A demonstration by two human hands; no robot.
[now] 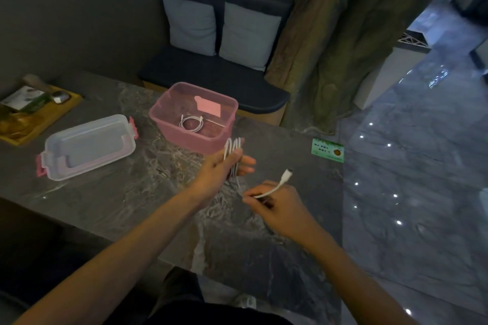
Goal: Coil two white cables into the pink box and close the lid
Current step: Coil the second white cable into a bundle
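The second white cable (232,150) is in the air above the dark grey marble table (132,192), just in front of the translucent pink plastic box (169,119). Most of it is gathered into a narrow bundle of loops, and the long axis of this bundle stands almost upright, with the tops of the loops pointing up toward the near wall of the box. From the bottom of the bundle one free strand runs down and to the right, and its end piece curves upward, so the white plug points up and to the right, away from the person.

The left hand (224,169) is closed around the middle of the bundle, palm turned to the right, fingers wrapped over the loops, and its forearm comes in from the lower left. The right hand (274,206) is lower and nearer to the person, back of the hand up; its thumb and fingers pinch the free strand a little behind the plug. The two hands are near each other but do not touch.

Inside the open box the first white cable (190,123) lies flat on the bottom as a round coil. A pink label is on the far inner wall. The clear plastic lid with pink clips (89,146) lies on the table to the left of the box, apart from it, with its long axis going from lower left to upper right. A small green card (327,150) lies at the right edge of the table.
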